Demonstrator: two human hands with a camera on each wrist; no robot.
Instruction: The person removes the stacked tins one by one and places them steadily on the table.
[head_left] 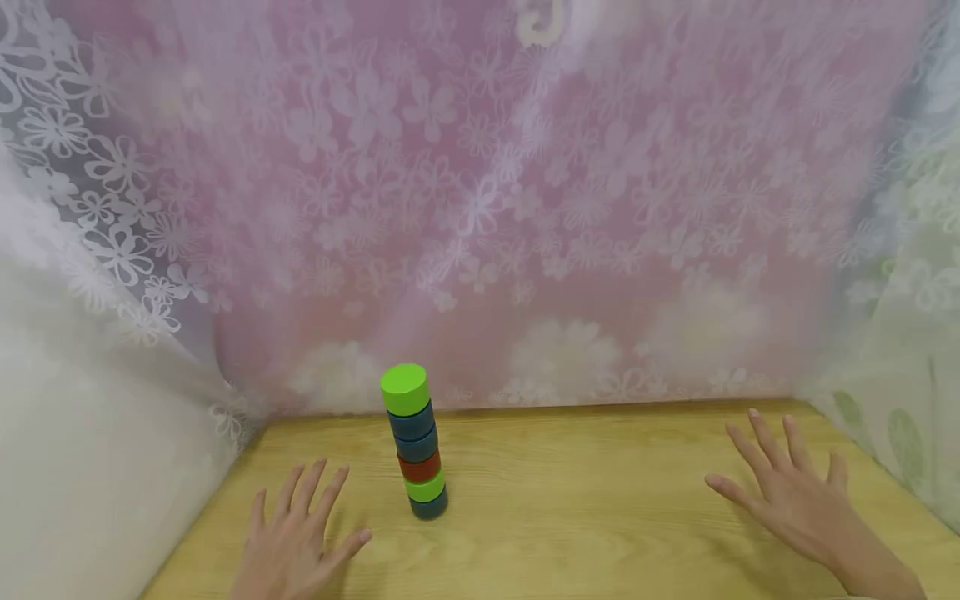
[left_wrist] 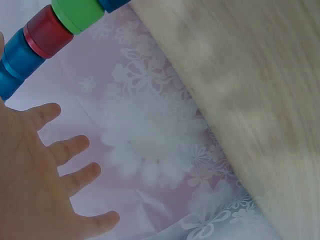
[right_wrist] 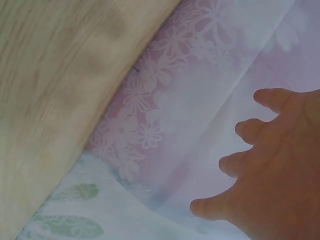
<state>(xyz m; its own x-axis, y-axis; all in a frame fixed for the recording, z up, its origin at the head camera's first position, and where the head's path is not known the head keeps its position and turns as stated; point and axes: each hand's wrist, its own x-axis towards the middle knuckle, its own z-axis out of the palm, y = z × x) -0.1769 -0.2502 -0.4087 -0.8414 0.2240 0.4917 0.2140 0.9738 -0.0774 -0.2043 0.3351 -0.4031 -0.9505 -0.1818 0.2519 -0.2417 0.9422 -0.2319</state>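
A tall stack of round colored pieces (head_left: 417, 446) stands upright on the wooden table, left of the middle. From the top it runs light green, two blue, red, light green and blue; part of it shows at the top left of the left wrist view, with its red piece (left_wrist: 48, 31). My left hand (head_left: 288, 537) is spread with straight fingers just left of the stack, apart from it and holding nothing. Far to the right, my right hand (head_left: 795, 496) is likewise spread over the table, its fingers apart and nothing in them.
The wooden tabletop (head_left: 585, 483) ends at a back edge against a pink curtain (head_left: 525, 208) with white flowers. Pale fabric (head_left: 90, 400) hangs along the left side, and a whitish curtain with green leaves (head_left: 911, 442) borders the right.
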